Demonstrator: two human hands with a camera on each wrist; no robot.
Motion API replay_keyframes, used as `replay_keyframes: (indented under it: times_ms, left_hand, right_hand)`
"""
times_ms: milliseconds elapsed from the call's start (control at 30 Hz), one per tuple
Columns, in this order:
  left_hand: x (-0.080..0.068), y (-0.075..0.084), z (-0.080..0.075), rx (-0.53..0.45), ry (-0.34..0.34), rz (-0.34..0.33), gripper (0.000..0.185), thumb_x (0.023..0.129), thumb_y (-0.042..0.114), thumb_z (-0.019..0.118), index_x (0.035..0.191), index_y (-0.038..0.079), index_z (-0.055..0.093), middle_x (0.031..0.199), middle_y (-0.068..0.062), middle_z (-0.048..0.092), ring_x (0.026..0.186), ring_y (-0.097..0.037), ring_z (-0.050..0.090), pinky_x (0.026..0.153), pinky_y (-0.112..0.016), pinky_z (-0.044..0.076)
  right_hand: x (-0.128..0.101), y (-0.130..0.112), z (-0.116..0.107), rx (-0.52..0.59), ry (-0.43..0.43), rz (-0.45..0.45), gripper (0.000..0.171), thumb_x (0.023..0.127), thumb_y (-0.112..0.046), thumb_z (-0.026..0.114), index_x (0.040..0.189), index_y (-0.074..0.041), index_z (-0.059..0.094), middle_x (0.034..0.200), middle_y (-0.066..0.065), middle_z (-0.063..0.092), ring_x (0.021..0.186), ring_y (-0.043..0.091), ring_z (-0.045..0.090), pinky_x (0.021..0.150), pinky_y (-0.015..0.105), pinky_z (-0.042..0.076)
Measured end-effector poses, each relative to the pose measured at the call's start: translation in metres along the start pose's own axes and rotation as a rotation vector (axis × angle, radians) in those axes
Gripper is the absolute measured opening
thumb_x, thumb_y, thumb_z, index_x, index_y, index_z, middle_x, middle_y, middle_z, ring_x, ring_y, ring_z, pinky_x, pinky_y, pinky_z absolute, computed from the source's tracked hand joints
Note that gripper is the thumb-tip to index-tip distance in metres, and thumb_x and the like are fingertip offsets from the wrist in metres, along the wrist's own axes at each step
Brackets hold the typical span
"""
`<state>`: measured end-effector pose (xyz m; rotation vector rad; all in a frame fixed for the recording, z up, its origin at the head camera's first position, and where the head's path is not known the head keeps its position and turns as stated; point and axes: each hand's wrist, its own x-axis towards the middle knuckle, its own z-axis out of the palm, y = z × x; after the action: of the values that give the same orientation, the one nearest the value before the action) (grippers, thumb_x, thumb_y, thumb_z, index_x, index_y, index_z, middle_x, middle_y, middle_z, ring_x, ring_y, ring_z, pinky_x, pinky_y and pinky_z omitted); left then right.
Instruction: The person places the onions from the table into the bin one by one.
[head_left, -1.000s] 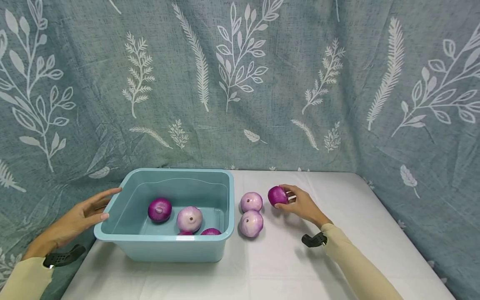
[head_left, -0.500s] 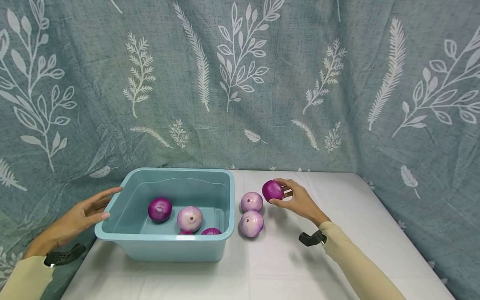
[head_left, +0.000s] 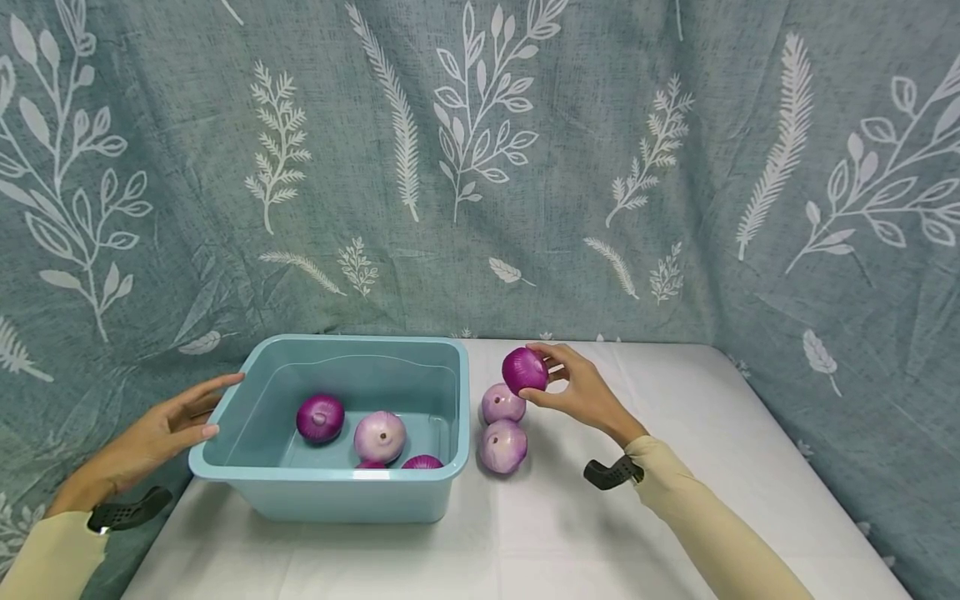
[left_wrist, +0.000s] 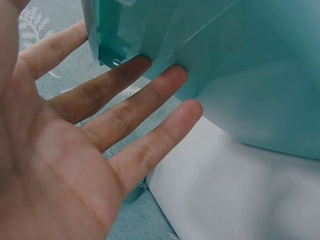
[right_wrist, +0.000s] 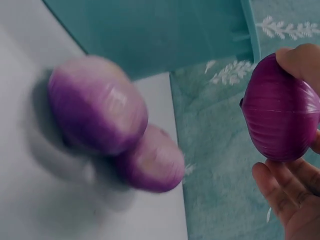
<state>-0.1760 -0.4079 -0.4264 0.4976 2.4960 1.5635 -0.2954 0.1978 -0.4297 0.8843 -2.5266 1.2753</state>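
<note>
A dark purple onion [head_left: 523, 371] is held between the thumb and fingers of my right hand [head_left: 581, 390], raised above the table. Just below it, two paler purple onions [head_left: 503, 447] sit on the cloth, touching each other; the right wrist view shows them beside the held onion [right_wrist: 280, 110]. My left hand [head_left: 161, 437] touches the left rim of a blue-green plastic tub [head_left: 337, 498]. Its fingers are spread and nearly straight against the tub's outside in the left wrist view. Inside the tub are a dark onion [head_left: 320, 418], a pale onion [head_left: 379, 437] and partly hidden dark ones [head_left: 422, 462].
A white cloth [head_left: 720, 442] covers the table. Behind and at the sides hangs a blue-grey curtain [head_left: 547, 250] with white leaf prints. The tub's right wall stands close to the two loose onions.
My right hand has lifted the dark purple onion off the cloth and carried it left, over the far pale onion. The left hand and the tub have stayed in place.
</note>
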Motion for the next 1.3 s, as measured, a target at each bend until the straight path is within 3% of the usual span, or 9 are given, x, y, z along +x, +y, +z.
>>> replay_keyframes:
  times_ms: [233,467,800,1300]
  left_hand:
    - [0.0,-0.002,-0.001,0.006,-0.002,0.02,0.066,0.11,0.007,0.048,0.167,0.023,0.019,0.161,0.008,0.031,0.129,0.009,0.046,0.093,-0.031,0.054]
    - [0.0,-0.001,0.0,0.003,0.006,0.007,0.066,0.11,0.007,0.049,0.167,0.024,0.02,0.16,0.01,0.031,0.129,0.01,0.046,0.093,-0.031,0.054]
    - [0.001,0.0,0.0,-0.001,0.003,0.001,0.066,0.11,0.008,0.049,0.167,0.025,0.02,0.16,0.01,0.031,0.129,0.01,0.046,0.093,-0.031,0.054]
    - [0.001,-0.001,0.001,-0.001,0.017,-0.002,0.066,0.11,0.008,0.049,0.167,0.025,0.02,0.162,0.007,0.03,0.129,0.01,0.046,0.092,-0.031,0.054]
  right_hand:
    - [0.006,-0.027,0.007,0.062,0.002,-0.049,0.072,0.079,-0.018,0.093,0.142,-0.007,0.06,0.126,0.011,0.062,0.105,0.029,0.063,0.09,0.044,0.058]
    - [0.013,-0.042,0.013,0.067,-0.027,-0.085,0.072,0.08,-0.026,0.092,0.143,-0.015,0.06,0.126,0.003,0.061,0.107,0.022,0.061,0.09,0.033,0.058]
    - [0.021,-0.059,0.024,0.109,-0.051,-0.107,0.071,0.08,-0.031,0.091,0.143,-0.022,0.06,0.131,-0.003,0.059,0.107,0.017,0.061,0.09,0.041,0.058]
    - [0.031,-0.076,0.044,0.121,-0.085,-0.139,0.073,0.081,-0.03,0.091,0.145,-0.02,0.059,0.124,-0.003,0.061,0.105,0.017,0.065,0.088,0.032,0.058]
